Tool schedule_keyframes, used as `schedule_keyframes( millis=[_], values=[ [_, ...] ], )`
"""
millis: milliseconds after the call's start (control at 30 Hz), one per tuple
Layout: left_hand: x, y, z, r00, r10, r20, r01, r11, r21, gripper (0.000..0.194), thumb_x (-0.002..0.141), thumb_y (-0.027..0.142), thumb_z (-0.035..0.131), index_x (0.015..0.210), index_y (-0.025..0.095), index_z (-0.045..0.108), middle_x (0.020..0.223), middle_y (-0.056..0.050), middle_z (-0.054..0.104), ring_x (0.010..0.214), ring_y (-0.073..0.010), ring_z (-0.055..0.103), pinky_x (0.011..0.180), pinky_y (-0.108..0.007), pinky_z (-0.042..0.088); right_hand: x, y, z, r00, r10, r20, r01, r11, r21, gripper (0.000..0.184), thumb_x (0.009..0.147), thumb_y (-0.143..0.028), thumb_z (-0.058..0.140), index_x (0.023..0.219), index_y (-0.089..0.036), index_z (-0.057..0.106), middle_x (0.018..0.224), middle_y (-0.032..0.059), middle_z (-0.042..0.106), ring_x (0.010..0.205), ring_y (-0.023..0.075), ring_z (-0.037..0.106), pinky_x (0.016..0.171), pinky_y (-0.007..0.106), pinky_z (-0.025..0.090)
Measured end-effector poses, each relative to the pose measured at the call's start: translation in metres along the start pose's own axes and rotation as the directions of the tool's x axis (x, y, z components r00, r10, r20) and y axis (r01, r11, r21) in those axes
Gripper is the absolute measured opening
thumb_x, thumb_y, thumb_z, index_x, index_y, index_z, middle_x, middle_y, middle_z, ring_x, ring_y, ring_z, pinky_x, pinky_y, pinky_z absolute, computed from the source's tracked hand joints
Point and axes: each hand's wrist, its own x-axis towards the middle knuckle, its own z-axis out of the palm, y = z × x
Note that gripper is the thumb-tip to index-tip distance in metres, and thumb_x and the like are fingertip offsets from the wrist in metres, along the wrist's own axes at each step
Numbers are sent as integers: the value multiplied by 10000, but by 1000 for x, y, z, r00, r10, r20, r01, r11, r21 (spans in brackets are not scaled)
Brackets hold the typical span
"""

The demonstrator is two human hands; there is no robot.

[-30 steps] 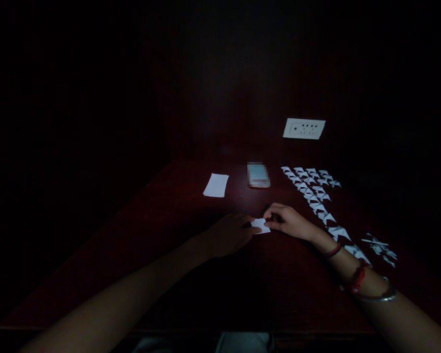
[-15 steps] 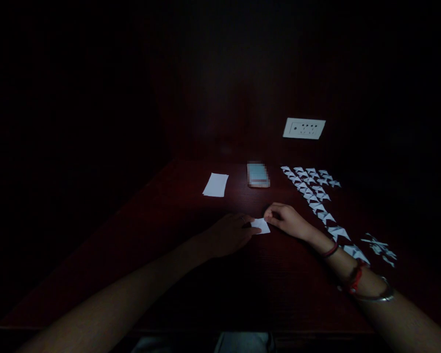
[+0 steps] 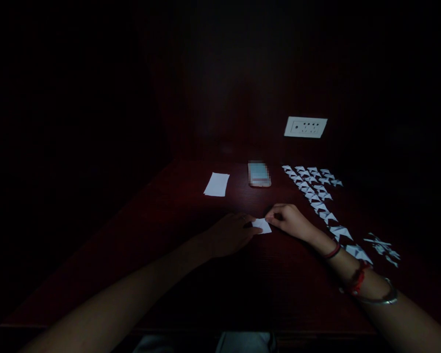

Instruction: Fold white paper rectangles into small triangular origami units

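Note:
A small white piece of paper [image 3: 263, 226] lies on the dark red table [image 3: 191, 294] between my hands. My left hand [image 3: 231, 235] grips its left side, thumb on the near part and fingers at the far left corner. At the paper's far right corner, my right hand [image 3: 288, 220] is closed in a pinch. Creases in the paper are too faint to make out. To the right of my right hand run rows of folded white paper pieces [image 3: 319, 208], the nearest ones partly behind my forearm.
A stack of white paper sheets [image 3: 217, 185] lies farther back. Beside it rests a phone [image 3: 259, 174] with a blurred screen. Thin paper scraps [image 3: 382, 249] are piled at the right. A socket panel [image 3: 306, 127] is on the back wall. Surroundings are very dark.
Both hands keep nearly the same hold on the paper. The whole view has shifted very slightly; nothing has been let go.

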Motion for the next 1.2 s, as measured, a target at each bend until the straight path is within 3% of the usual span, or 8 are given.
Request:
schedule_keyframes(
  millis=[333, 633, 833, 933, 1067, 1200],
  values=[
    [-1, -1, 2, 1000, -13, 0, 13, 1000, -11, 292, 855, 232, 354, 1133, 266, 437, 1182, -34, 407, 1057, -186, 377, 845, -330, 328, 1, 0, -1, 1000, 16, -19, -16, 1000, 11, 140, 737, -189, 477, 732, -156, 614, 713, 21, 591, 625, 109, 528, 596, 219, 391],
    [-1, -1, 6, 1000, 11, -4, -11, 1000, -3, 295, 856, 227, 347, 1136, 257, 436, 1185, -36, 404, 1044, -183, 387, 849, -324, 325, 6, 7, 5, 998, 31, 58, -37, 995, 94, 93, 738, -182, 476, 721, -143, 559, 711, 20, 559, 633, 107, 502, 593, 217, 386],
    [-4, -4, 9, 1000, 23, -10, -23, 1000, 14, 300, 851, 224, 354, 1138, 259, 432, 1184, -43, 400, 1039, -190, 390, 846, -337, 328, 4, 3, -1, 995, -88, 40, 82, 987, 135, 158, 807, -230, 399, 741, -144, 513, 741, 37, 523, 678, 113, 485, 641, 230, 393],
    [-4, -5, 7, 1000, 20, -13, -20, 1000, -9, 300, 848, 224, 361, 1137, 260, 432, 1173, -37, 408, 1029, -185, 396, 848, -339, 329, 1, 0, -5, 984, -153, 87, 134, 971, 197, 140, 798, -239, 427, 745, -144, 514, 737, 26, 520, 663, 103, 479, 615, 215, 394],
    [-3, -5, 4, 1000, 24, -14, -24, 999, -39, 294, 846, 211, 361, 1125, 254, 444, 1148, -34, 425, 1004, -168, 415, 840, -322, 338, -2, -1, -7, 981, -142, 129, 110, 967, 231, 105, 770, -209, 463, 782, -142, 543, 669, 0, 539, 579, 83, 469, 543, 194, 381],
    [-2, -8, 4, 999, 47, -15, -47, 998, -34, 288, 844, 224, 371, 1121, 249, 447, 1154, -42, 423, 1004, -173, 417, 833, -322, 342, -2, -1, -6, 984, -129, 119, 91, 954, 285, 207, 731, -192, 511, 928, -144, 549, 762, 17, 595, 607, 86, 508, 569, 200, 406]
  ],
)
